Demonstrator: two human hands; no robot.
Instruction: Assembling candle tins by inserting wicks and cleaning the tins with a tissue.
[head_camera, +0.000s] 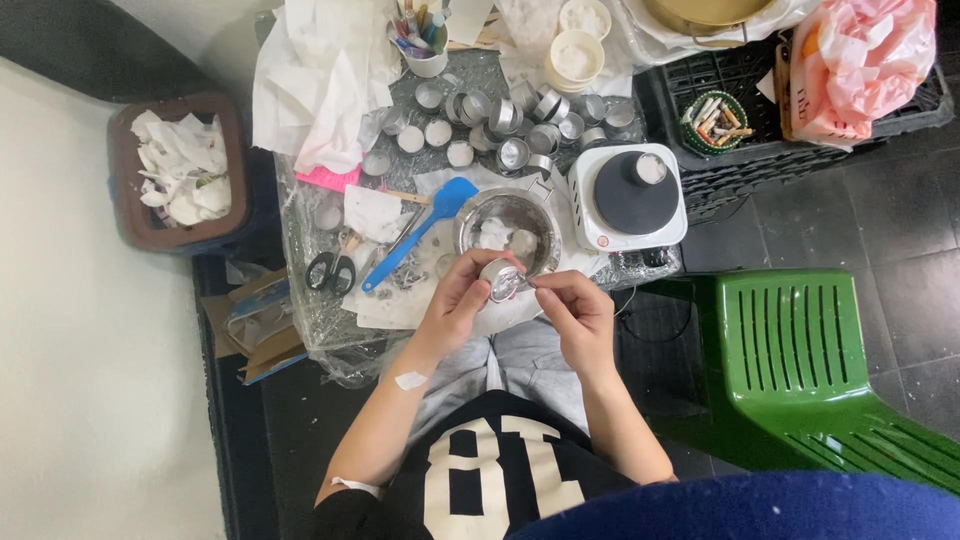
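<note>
A small metal candle cup (497, 277) sits at frame centre, just below the steel bowl (508, 228), tilted and shiny. The left hand (455, 300) curls closed around it from the left, wrist bent upward. The right hand (575, 308) pinches its fingers (538, 284) at the cup's rim; whether they grip anything is unclear.

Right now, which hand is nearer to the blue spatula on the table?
Left. The left hand holds a small metal cup just right of the blue spatula handle; the right hand sits farther right, beyond the cup.
</note>
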